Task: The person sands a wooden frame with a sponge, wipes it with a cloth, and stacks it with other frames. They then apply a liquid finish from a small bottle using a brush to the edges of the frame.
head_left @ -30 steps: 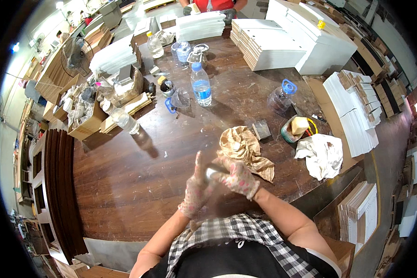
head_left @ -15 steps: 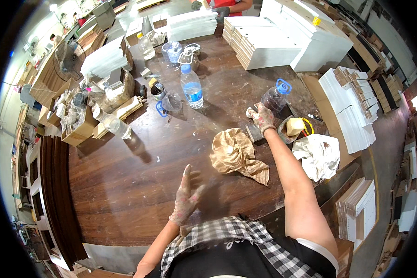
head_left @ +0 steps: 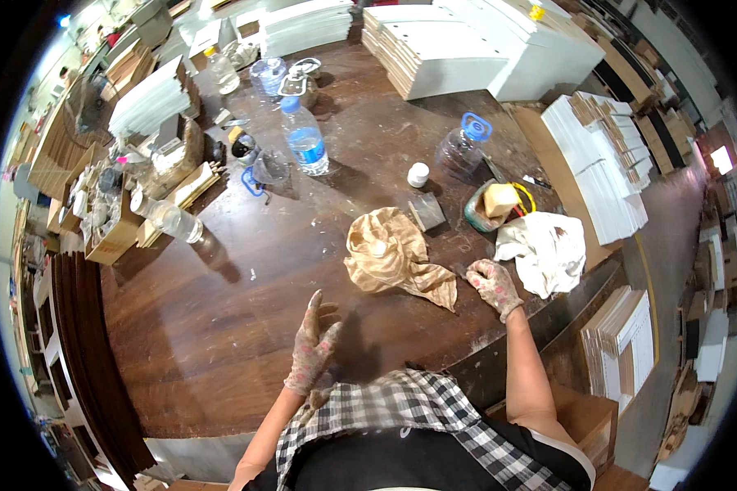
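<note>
My left hand (head_left: 309,348), in a light, stained glove with pinkish spots, is open above the near tabletop, fingers apart and holding nothing. Gloved the same way, my right hand (head_left: 495,286) has its fingers curled in, and nothing shows in them. It is between the tail of a crumpled tan cloth (head_left: 385,254) and a bunched white cloth (head_left: 542,254). Beyond the tan cloth lies a dark grey flat block (head_left: 427,212), with a small white jar (head_left: 418,174) standing just behind it. To their right, a cut-down container (head_left: 477,211) holds a yellowish sponge-like block (head_left: 500,200).
A blue-labelled bottle (head_left: 306,143) and a blue-handled jug (head_left: 460,154) stand on the brown table (head_left: 196,344). At left lie a clear bottle (head_left: 172,219) and a cluttered cardboard box (head_left: 110,233). White panel stacks (head_left: 442,61) line the far side; more panels (head_left: 602,176) sit at right.
My right hand has let go of the white jar, which now stands on the table, and has drawn back toward me. My left hand stays open. The view has shifted slightly.
</note>
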Motion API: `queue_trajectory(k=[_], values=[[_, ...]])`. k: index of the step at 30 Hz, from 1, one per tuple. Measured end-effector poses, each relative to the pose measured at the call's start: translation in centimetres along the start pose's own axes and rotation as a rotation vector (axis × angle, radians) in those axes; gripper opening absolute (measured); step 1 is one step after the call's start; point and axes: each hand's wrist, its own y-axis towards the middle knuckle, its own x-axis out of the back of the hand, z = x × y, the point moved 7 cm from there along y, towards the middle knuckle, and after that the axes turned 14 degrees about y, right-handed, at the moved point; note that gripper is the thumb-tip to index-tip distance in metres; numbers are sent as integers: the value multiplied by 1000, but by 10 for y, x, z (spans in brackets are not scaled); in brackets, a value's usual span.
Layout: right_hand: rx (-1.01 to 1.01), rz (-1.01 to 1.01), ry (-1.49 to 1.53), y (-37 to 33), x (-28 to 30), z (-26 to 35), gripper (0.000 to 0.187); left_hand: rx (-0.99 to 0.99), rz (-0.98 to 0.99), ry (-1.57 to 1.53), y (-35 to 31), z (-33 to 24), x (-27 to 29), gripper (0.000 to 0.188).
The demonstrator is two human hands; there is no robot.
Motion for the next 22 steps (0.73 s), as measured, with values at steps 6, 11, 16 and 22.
queue_trajectory(k=[6, 11, 16, 22], values=[[16, -554, -202, -2, 71, 3, 52, -100, 16, 158, 8, -7, -12, 64], [313, -800, -337, 49, 84, 62, 82, -275, -92, 509, 23, -48, -11, 59], [435, -870, 99, 59, 92, 49, 68, -504, -120, 851, 55, -91, -41, 69], [142, -64, 1861, 34, 51, 43, 54, -344, 222, 1197, 91, -26, -95, 78]])
